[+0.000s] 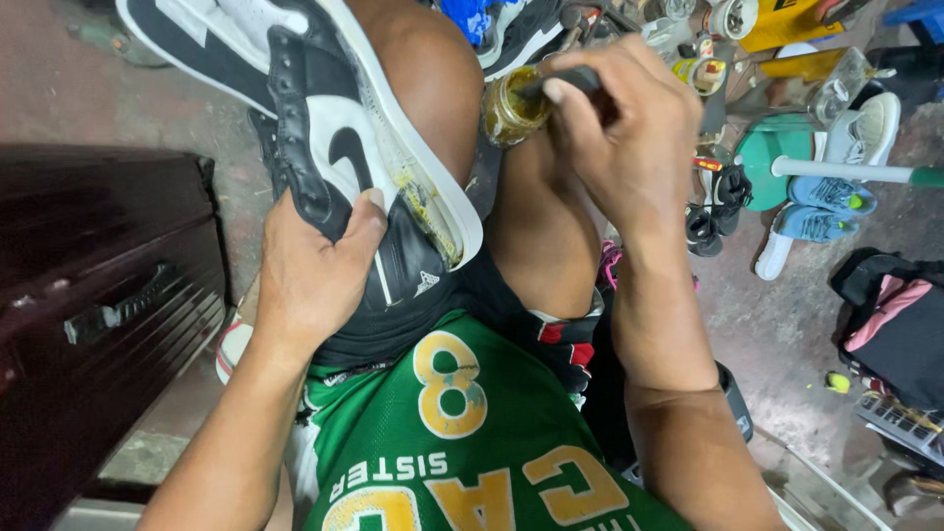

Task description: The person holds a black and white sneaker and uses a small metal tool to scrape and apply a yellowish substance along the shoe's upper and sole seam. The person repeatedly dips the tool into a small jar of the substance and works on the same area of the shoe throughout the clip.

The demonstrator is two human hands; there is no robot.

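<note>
Presently: left hand (313,270) gripping black-and-white sneaker (364,167); right hand (619,118) pinching brush (562,81), dipping glue jar (513,106); load sparingly.

Shoe (339,147) on left thigh, jar (511,108) right of it, between knees.

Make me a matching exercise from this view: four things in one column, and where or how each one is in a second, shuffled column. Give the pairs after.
Things:
1. sneaker
2. glue jar
3. blue shoes
4. dark case

Places or states:
A. on the floor by a green stand
B. held on the lap by the left hand
C. beside the person's left arm
D. between the knees, right hand dipping a tool into it

Pairs: 1-B, 2-D, 3-A, 4-C
</note>
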